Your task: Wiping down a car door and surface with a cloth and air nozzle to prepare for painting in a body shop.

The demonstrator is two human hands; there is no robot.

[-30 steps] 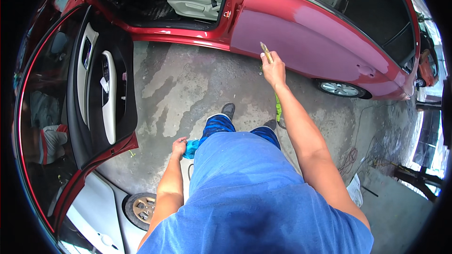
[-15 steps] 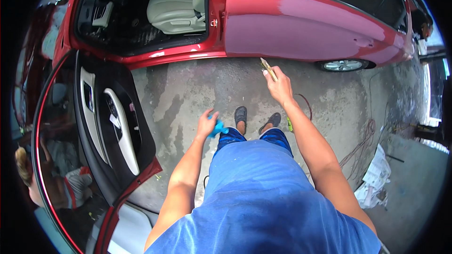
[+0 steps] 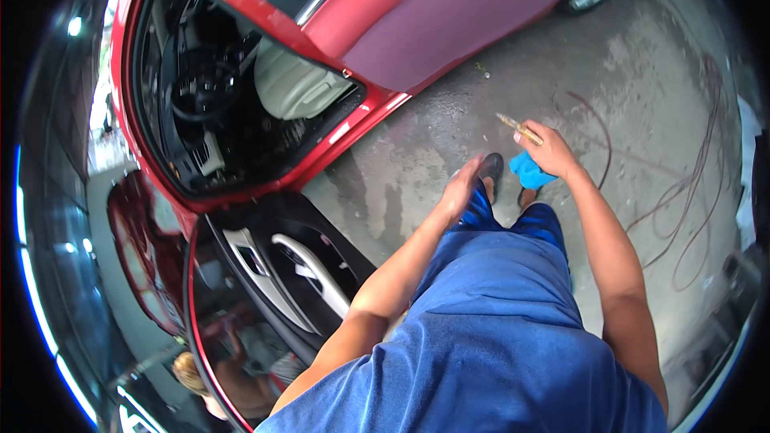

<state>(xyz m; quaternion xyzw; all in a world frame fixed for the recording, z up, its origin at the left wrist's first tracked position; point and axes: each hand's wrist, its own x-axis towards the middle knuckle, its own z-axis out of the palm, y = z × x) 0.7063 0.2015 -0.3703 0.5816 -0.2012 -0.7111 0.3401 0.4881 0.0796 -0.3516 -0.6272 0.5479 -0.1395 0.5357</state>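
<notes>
My right hand (image 3: pixel 549 152) is closed round a slim tool (image 3: pixel 525 131) with a yellow-brown handle and a pale, narrow tip, which points up and left; its exact kind is too small to tell. A crumpled blue cloth (image 3: pixel 529 170) hangs from the same hand, just below the fingers. Empty, my left hand (image 3: pixel 463 186) is held in front of my shorts with its fingers stretched out. Beyond both hands stands a red car (image 3: pixel 377 116), its rear door (image 3: pixel 449 16) covered by a dull pinkish patch.
The front door (image 3: pixel 301 273) stands open at my left, close to my left forearm. Inside the car are a light seat (image 3: pixel 297 84) and a steering wheel (image 3: pixel 204 90). A hose or cable (image 3: pixel 694 184) lies looped on the concrete floor at right. Another person (image 3: pixel 241 385) appears beyond the door glass.
My view has turned and shifted left toward the open front door. The blue cloth has passed from my left hand to my right, which has drawn nearer my body with the tool.
</notes>
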